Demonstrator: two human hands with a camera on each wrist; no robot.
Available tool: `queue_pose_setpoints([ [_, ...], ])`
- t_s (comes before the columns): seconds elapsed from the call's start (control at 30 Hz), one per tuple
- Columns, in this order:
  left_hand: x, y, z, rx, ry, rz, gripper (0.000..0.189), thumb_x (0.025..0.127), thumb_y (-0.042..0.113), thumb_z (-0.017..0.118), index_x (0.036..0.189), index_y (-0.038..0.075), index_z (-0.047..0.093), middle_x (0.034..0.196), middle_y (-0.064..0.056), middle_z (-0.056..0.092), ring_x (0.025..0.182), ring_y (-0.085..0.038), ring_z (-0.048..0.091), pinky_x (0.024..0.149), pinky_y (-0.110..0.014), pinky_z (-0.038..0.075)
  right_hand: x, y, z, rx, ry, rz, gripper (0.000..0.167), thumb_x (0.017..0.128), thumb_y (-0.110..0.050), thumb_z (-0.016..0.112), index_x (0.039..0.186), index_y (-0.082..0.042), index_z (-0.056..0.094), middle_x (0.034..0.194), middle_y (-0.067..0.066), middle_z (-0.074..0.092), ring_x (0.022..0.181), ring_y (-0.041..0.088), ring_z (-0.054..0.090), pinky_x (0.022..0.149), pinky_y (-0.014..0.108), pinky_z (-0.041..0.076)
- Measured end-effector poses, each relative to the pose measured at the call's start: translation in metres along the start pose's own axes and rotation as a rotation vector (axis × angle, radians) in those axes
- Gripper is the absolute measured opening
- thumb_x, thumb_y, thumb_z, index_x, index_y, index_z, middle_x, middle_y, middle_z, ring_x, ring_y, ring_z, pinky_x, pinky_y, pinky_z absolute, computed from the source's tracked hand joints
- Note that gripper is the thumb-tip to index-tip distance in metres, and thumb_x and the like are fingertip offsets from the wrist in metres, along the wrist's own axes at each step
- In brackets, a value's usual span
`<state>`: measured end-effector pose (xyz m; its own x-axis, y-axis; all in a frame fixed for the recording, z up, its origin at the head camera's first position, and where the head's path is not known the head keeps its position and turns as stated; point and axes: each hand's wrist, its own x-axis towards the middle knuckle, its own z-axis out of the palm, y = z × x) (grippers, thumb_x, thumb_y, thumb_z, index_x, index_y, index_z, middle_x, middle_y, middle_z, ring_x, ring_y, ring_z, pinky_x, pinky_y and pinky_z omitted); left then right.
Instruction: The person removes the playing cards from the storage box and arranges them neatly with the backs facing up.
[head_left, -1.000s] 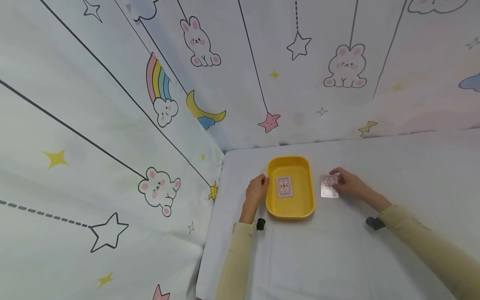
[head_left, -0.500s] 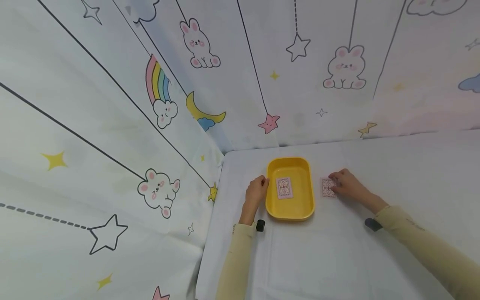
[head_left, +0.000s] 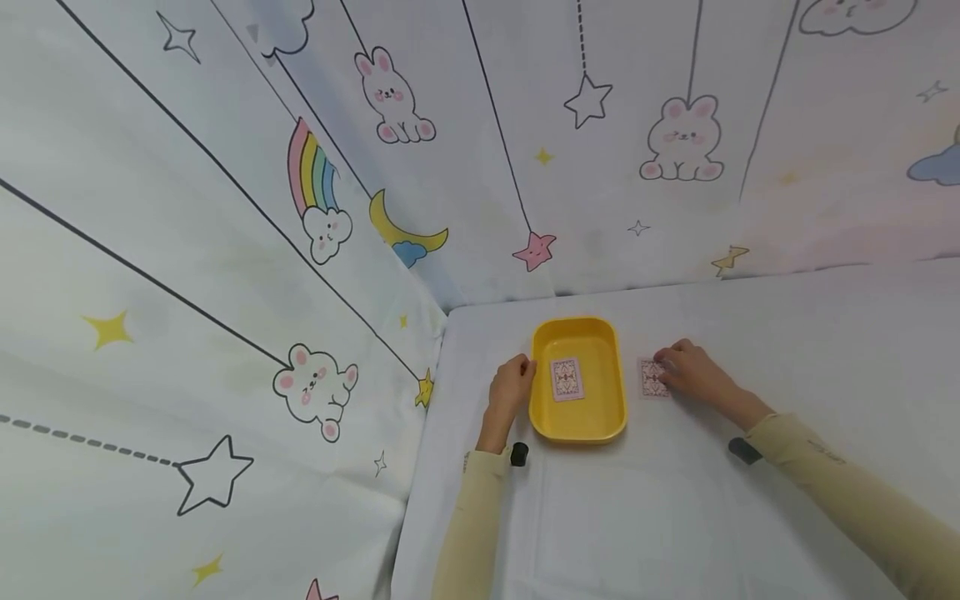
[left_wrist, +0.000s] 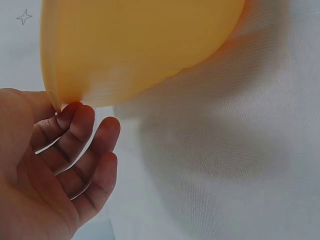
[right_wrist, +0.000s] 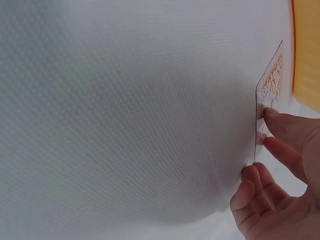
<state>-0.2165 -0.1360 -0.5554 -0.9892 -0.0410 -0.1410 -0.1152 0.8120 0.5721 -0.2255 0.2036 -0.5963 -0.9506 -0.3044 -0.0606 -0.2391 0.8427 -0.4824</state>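
The yellow tray (head_left: 577, 425) stands on the white cloth. Its rim at the left is pinched between the thumb and fingers of my left hand (head_left: 512, 383), while the other fingers hang loosely below, as the left wrist view shows. One playing card (head_left: 567, 380), patterned back up, lies in the tray's left half. To the right of the tray is another playing card (head_left: 651, 380), also back up. My right hand (head_left: 693, 373) has its bent fingertips on this card's right side. In the right wrist view, the fingertips (right_wrist: 270, 113) touch the glossy card near its edge.
White cloth (head_left: 637, 517) covers the table. Behind it and to the left hang printed sheets (head_left: 600, 192) with rabbits and stars. A black device (head_left: 519, 454) sits at the left wrist, and a dark one (head_left: 745, 451) at the right wrist.
The loose card showed a bright glare a second ago; its red pattern is now plain. My right fingers shifted slightly on it. My left hand stays on the tray's rim.
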Motion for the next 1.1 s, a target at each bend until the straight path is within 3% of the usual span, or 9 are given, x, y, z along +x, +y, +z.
queue_pose_setpoints([
  [0.43, 0.0, -0.001, 0.0, 0.003, 0.002, 0.002, 0.03, 0.106, 0.038, 0.05, 0.09, 0.014, 0.057, 0.073, 0.0, 0.052, 0.061, -0.012, 0.048, 0.053, -0.023, 0.038, 0.003, 0.003, -0.001, 0.009, -0.049, 0.016, 0.038, 0.093, -0.022, 0.072, 0.124, -0.002, 0.065, 0.12, 0.028, 0.053, 0.105, 0.043, 0.053, 0.095, 0.062, 0.047],
  [0.63, 0.0, -0.002, 0.001, 0.013, 0.008, 0.008, 0.03, 0.106, 0.038, 0.049, 0.091, 0.014, 0.058, 0.073, 0.001, 0.053, 0.06, -0.012, 0.048, 0.053, -0.023, 0.038, 0.002, 0.003, -0.005, 0.039, -0.073, 0.04, 0.048, 0.095, -0.027, 0.069, 0.132, 0.002, 0.056, 0.125, 0.031, 0.051, 0.112, 0.045, 0.053, 0.1, 0.063, 0.044],
  [0.87, 0.0, -0.003, 0.002, 0.004, 0.02, 0.013, 0.029, 0.106, 0.037, 0.05, 0.089, 0.014, 0.057, 0.072, 0.001, 0.052, 0.06, -0.011, 0.047, 0.053, -0.023, 0.037, 0.0, -0.001, -0.02, 0.074, -0.064, 0.076, 0.065, 0.099, -0.037, 0.063, 0.143, 0.005, 0.042, 0.134, 0.034, 0.048, 0.124, 0.05, 0.048, 0.104, 0.064, 0.041],
  [1.1, 0.001, -0.002, 0.004, -0.002, 0.018, 0.011, 0.03, 0.106, 0.037, 0.051, 0.087, 0.014, 0.056, 0.071, 0.001, 0.051, 0.059, -0.011, 0.046, 0.053, -0.023, 0.036, -0.001, -0.01, -0.039, 0.097, -0.034, 0.025, 0.075, 0.099, -0.051, 0.059, 0.146, 0.004, 0.04, 0.137, 0.031, 0.047, 0.124, 0.048, 0.049, 0.103, 0.063, 0.043],
])
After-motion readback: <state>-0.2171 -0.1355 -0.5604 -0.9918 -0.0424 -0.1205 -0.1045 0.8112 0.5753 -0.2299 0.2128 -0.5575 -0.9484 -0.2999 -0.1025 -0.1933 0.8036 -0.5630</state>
